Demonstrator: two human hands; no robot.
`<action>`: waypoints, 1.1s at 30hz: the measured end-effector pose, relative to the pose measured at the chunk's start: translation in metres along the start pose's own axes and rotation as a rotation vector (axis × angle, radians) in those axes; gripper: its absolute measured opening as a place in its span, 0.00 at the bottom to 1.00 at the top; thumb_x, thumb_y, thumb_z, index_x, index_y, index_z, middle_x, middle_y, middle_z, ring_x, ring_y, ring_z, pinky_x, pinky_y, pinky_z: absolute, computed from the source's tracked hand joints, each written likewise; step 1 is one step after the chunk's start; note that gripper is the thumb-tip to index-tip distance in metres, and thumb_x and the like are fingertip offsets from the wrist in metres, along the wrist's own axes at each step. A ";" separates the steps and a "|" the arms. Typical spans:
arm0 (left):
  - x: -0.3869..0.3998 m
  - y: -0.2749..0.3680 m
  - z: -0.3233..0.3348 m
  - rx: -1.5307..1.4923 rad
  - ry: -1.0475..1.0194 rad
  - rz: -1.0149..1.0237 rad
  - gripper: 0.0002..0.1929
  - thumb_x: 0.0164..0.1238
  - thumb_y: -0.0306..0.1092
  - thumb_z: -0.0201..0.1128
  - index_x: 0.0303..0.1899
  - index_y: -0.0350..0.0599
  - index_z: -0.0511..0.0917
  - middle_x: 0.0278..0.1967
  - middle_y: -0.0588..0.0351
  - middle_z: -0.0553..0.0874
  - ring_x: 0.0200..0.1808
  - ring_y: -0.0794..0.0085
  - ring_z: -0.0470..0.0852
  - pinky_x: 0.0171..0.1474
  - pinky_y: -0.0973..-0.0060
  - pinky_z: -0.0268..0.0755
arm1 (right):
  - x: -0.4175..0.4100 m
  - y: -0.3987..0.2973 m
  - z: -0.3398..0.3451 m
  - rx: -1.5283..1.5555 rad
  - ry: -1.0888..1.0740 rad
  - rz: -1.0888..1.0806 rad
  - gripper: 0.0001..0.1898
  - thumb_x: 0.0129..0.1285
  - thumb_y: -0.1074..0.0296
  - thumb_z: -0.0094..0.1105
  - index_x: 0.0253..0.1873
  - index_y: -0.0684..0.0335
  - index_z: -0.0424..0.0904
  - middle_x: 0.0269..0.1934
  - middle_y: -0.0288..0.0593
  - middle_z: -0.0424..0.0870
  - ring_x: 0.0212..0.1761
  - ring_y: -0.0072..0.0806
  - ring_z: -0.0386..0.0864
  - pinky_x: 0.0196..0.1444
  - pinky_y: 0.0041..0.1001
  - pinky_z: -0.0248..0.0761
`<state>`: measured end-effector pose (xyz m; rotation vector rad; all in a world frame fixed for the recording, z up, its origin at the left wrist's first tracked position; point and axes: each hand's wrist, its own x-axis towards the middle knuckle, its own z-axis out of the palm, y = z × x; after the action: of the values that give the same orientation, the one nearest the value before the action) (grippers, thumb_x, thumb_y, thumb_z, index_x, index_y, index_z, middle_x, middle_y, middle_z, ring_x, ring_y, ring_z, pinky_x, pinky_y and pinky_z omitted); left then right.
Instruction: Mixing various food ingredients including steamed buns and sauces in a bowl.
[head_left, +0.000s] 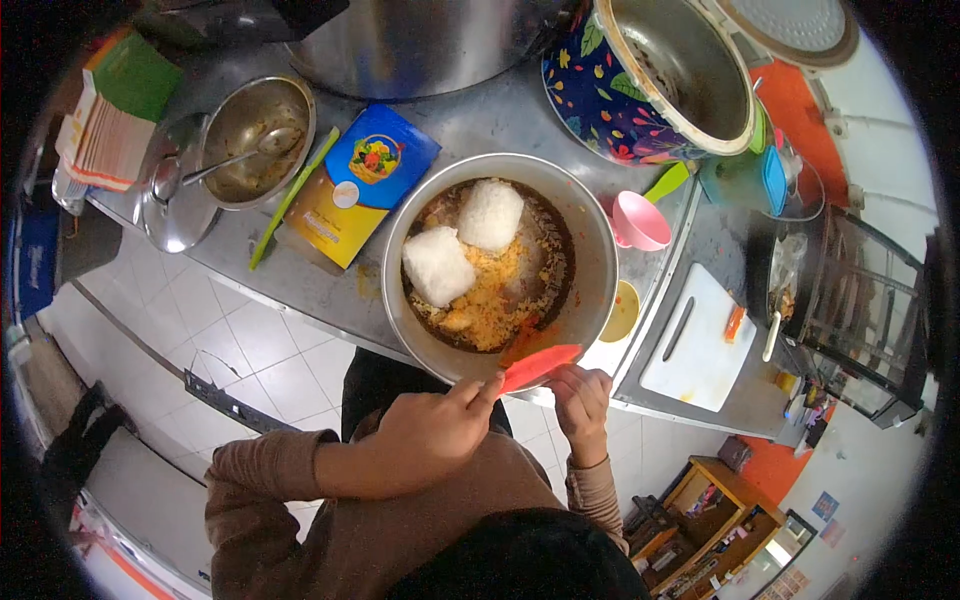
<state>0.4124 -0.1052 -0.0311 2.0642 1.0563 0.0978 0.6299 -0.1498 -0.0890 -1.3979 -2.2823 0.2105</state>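
Note:
Both hands hold a flat red object (541, 366), perhaps a packet, over the near rim of a round metal pot (596, 300). My left hand (446, 420) grips its left end and my right hand (581, 401) its right end. Inside the pot, two white blocks (491, 214) (439, 266) lie on the left and upper part of a dark brown liquid. Yellow-orange crumbly matter (491, 289) lies among them. An orange-red smear marks the pot's inner wall just beyond the red object. What the white blocks are, I cannot tell.
To the left lie a blue and yellow booklet (360, 187), a green stick-like thing (292, 199) and a metal bowl with a spoon (259, 142). A patterned deep pot (622, 97), a pink cup (641, 221) and a white cutting board (697, 337) stand or lie right.

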 end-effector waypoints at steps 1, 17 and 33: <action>0.001 -0.005 0.010 0.021 -0.028 -0.013 0.21 0.51 0.33 0.54 0.49 0.39 0.66 0.26 0.53 0.75 0.18 0.65 0.76 0.20 0.72 0.70 | 0.000 0.001 0.001 0.008 0.002 -0.012 0.07 0.42 0.75 0.55 0.29 0.64 0.70 0.33 0.42 0.76 0.37 0.31 0.75 0.38 0.27 0.61; 0.002 0.001 -0.004 0.081 -0.041 -0.018 0.19 0.53 0.34 0.51 0.47 0.37 0.68 0.25 0.54 0.75 0.17 0.65 0.76 0.19 0.73 0.71 | 0.006 0.000 -0.003 -0.046 -0.121 -0.037 0.10 0.43 0.73 0.53 0.34 0.66 0.74 0.36 0.42 0.74 0.39 0.31 0.72 0.38 0.28 0.61; 0.036 -0.010 0.002 0.107 -0.076 -0.047 0.10 0.51 0.30 0.48 0.34 0.36 0.72 0.21 0.48 0.78 0.22 0.61 0.79 0.23 0.69 0.71 | 0.004 0.001 -0.002 -0.030 -0.138 -0.032 0.11 0.43 0.72 0.52 0.35 0.64 0.76 0.35 0.40 0.74 0.38 0.30 0.71 0.39 0.28 0.61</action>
<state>0.4298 -0.0776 -0.0487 2.1197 1.0837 -0.0622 0.6305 -0.1458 -0.0864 -1.3998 -2.4275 0.2715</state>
